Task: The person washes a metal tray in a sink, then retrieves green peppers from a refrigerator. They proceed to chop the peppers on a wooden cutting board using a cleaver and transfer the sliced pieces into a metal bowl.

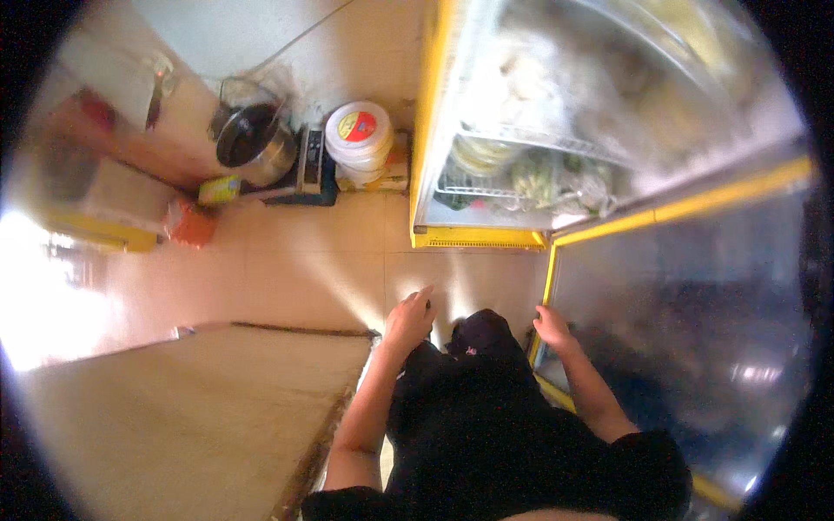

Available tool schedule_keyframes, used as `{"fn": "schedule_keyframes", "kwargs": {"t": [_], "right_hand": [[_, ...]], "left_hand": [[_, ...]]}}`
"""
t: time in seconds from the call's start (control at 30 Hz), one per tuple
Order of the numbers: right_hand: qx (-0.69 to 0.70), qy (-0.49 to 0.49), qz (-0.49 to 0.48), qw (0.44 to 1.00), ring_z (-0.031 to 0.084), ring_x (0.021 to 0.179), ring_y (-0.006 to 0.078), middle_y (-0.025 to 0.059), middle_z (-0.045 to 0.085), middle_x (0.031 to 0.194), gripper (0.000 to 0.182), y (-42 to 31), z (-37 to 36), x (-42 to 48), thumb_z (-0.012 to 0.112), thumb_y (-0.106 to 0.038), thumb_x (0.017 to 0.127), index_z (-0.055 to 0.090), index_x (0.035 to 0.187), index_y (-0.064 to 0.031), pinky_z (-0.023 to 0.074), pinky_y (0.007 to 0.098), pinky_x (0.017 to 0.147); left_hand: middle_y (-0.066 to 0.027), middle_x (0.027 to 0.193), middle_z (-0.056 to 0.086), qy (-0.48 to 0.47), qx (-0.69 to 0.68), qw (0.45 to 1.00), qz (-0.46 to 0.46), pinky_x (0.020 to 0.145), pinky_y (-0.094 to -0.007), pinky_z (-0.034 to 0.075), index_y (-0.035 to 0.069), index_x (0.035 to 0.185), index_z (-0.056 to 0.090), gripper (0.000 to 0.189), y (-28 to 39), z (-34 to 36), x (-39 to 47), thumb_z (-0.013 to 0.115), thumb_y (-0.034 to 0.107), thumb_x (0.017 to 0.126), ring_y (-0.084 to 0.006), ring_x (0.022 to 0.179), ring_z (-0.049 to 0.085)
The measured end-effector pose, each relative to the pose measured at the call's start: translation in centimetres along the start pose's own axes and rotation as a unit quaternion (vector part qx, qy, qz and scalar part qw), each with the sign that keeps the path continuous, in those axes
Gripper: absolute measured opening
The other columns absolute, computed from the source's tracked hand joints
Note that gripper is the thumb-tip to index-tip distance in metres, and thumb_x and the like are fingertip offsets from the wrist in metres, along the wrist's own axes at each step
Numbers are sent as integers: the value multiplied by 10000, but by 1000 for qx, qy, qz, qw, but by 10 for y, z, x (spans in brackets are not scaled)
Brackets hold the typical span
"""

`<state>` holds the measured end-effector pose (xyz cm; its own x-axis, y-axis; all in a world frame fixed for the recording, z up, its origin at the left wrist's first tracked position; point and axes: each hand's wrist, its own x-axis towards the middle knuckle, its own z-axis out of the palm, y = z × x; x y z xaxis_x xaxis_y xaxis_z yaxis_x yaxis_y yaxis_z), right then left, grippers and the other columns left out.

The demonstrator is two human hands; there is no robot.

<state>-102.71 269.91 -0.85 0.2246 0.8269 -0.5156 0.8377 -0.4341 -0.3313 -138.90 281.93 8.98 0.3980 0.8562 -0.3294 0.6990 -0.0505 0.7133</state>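
Observation:
A yellow-framed refrigerator [479,236] stands open before me, its wire shelves [485,191] holding bagged greens [537,179] and other food. Its glass door [677,312] is swung out to the right. My right hand [554,327] is at the yellow edge of this door, fingers curled around it. Over the floor, in front of my dark clothing, hangs my left hand [410,319]; a small dark thing shows by its fingers, but whether it is held I cannot tell.
Left of the refrigerator are stacked white tubs [358,140], a dark-topped appliance [313,169] and a metal pot [277,156]. An orange bag [189,223] lies farther left. A beige tabletop [195,417] with a dark edge fills the lower left. Tiled floor [313,260] runs between.

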Motion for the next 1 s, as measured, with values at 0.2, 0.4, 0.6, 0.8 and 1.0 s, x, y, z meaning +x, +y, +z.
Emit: {"fn": "schedule_keyframes", "kwargs": {"t": [0.2,0.4,0.6,0.8,1.0], "right_hand": [[-164,-25,-100,981,403,1195,378,222,349,1355,562,10,-29,144,583,-159,789,377,1284,11,363,399,994],[-197,-14,3,980,389,1204,423,297,184,1412,766,16,-36,275,565,-341,812,193,1374,25,320,427,1025],[-144,35,67,987,518,1052,424,292,425,1251,832,17,-44,329,633,-387,752,212,1344,18,417,416,906],[-262,44,-159,951,588,906,367,189,630,974,397,-29,-21,350,634,-293,738,600,1031,-26,440,423,822],[-300,59,-490,817,537,971,369,177,579,1081,272,-12,38,337,494,-232,819,612,1008,-75,403,449,848]], "left_hand": [[-167,1105,581,98,-172,970,-144,832,-398,462,79,1215,492,422,-27,37,-5,575,169,811,-318,966,582],[-160,994,634,135,-287,909,-270,767,-345,491,51,1167,532,369,-49,133,-8,591,150,817,-271,838,631],[-160,1009,632,77,-351,913,-194,763,-342,492,43,1163,526,342,-38,191,77,573,138,839,-271,893,631],[-205,1099,566,52,-359,924,-125,852,-386,450,26,1197,488,457,-32,226,179,594,260,819,-340,1003,558],[-236,1130,533,102,-401,888,-202,910,-402,412,-5,1254,427,644,-25,253,273,627,373,772,-363,1069,512]]}}
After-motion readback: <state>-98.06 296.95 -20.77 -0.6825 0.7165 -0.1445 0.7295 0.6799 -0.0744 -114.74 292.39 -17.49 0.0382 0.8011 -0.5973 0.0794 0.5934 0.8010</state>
